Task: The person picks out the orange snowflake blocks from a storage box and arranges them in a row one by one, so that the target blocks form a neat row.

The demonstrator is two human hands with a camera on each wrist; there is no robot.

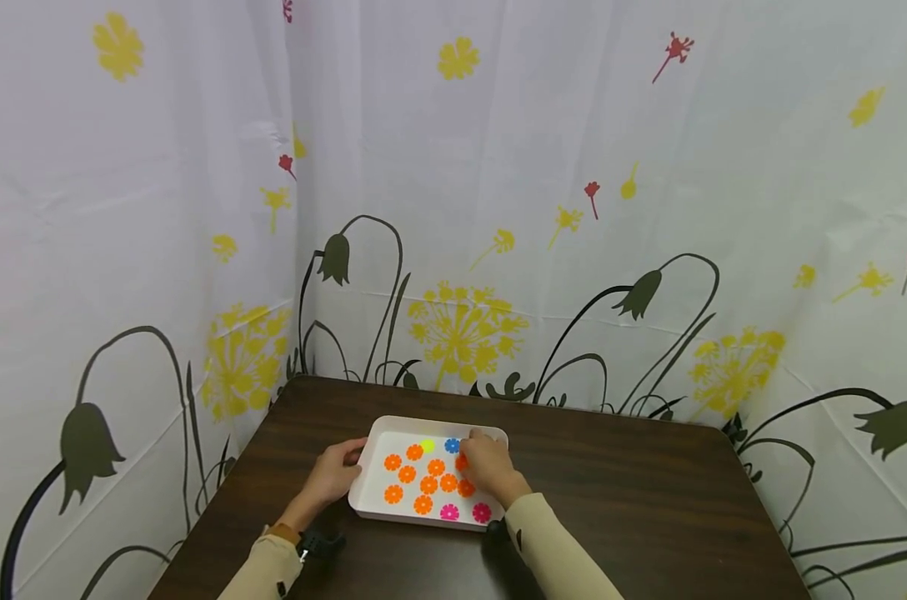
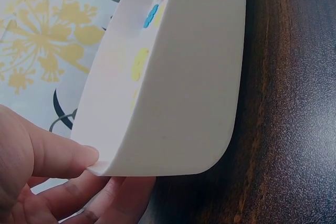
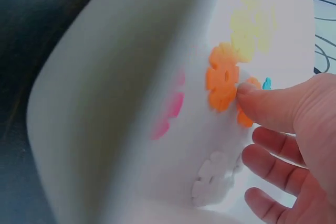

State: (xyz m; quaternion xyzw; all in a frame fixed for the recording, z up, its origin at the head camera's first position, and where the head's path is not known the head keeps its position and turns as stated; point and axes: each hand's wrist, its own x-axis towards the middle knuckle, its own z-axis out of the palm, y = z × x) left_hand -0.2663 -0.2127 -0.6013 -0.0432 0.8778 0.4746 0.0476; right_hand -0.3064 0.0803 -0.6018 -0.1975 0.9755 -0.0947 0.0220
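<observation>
A shallow white tray point(image 1: 367, 493) on the dark table holds several flower-shaped discs. Most are orange discs point(image 1: 428, 484); two pink discs point(image 1: 449, 512) lie by the near edge, with a blue disc point(image 1: 452, 445) and a yellow disc point(image 1: 428, 446) farther back. My left hand point(image 1: 329, 477) grips the tray's left side, thumb over the rim and fingers outside. Inside the right part reaches my right hand point(image 1: 491, 467). In the right wrist view its thumb point(image 3: 257, 98) overlaps an orange disc, the other fingers spread apart below, near a white disc point(image 3: 210, 182).
The dark wooden table point(image 1: 611, 483) extends around the tray. Behind it and along the sides hangs a white curtain point(image 1: 558, 108) with flower prints. A dark band with a buckle point(image 1: 318, 543) is on the left wrist, and a dark object point(image 1: 498, 542) sits under the right one.
</observation>
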